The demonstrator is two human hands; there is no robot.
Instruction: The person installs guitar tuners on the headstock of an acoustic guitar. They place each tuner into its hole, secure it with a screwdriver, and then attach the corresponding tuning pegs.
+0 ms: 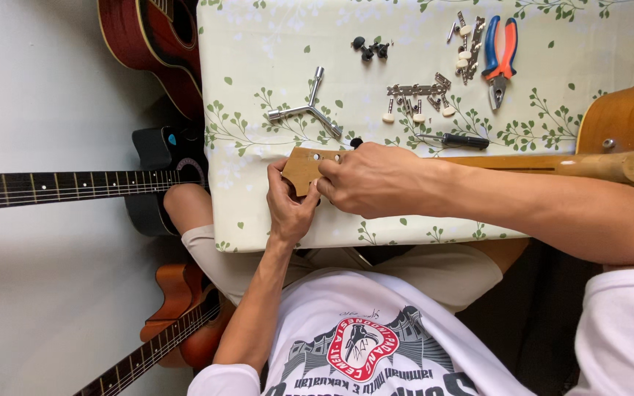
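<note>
Lying across the desk [258,44] with its leaf-print cloth, a light-wood guitar [618,125] has its neck running toward the person and its headstock [304,167] at the near edge. Right hand [368,180] rests on the headstock, fingers curled together and pinching something small at its edge; can't tell what. Left hand [288,209] grips the headstock end from below, thumb and fingers pressed on the wood. Three other guitars stand off the desk: red [152,37], black [75,187], brown [177,323]. On the cloth: three-armed metal wrench [306,110], blue-and-orange pliers [499,59], black-handled screwdriver [456,139], tuner strips [416,99], black pegs [370,48].
</note>
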